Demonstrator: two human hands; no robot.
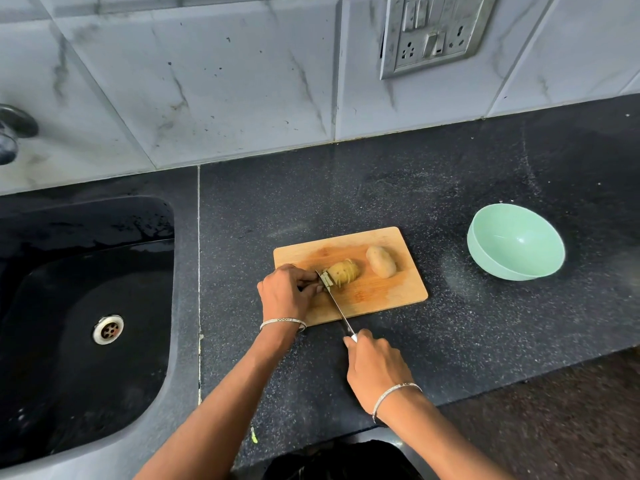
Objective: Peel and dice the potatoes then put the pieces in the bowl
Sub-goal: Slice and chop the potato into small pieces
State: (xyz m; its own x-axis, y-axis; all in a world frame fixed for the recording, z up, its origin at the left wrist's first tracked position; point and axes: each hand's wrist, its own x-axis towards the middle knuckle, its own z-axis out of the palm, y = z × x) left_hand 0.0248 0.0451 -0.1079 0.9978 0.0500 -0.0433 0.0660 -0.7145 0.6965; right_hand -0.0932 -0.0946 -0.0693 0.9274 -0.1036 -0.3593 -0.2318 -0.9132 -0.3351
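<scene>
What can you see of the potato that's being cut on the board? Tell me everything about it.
The sliced potato is oval and yellowish tan, lying on its side on the wooden cutting board. Crosswise cuts run through it, yet the slices stand packed together. The left hand holds its left end with curled fingers, and the knife, gripped by the right hand, cuts down at that end. A whole potato lies close on its right, not clearly touching.
</scene>
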